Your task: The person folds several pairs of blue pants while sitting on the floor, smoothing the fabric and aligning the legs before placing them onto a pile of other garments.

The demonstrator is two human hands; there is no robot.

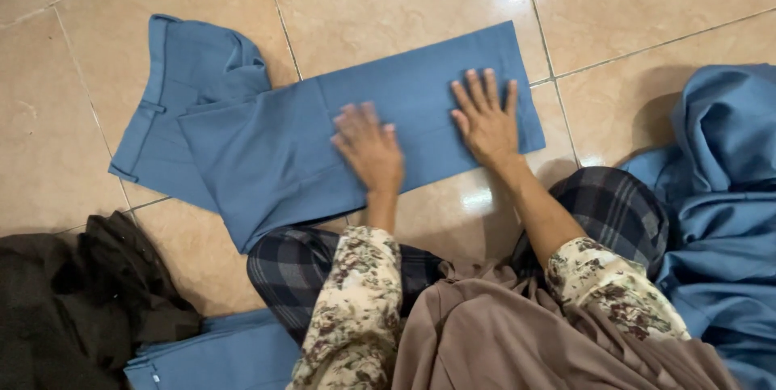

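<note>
Both hands, left hand (369, 147) and right hand (486, 118), lie spread flat on blue trousers (267, 147), long axis left-right across tiled floor (388, 2), waistband far left, nearer left hand.

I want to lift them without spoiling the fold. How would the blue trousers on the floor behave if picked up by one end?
The blue trousers would likely droop and unfold: the cloth lies flat with soft creases at the waist. They look light, being thin. On the glossy tile floor they may slide easily; the left hand and right hand press them flat.
</note>
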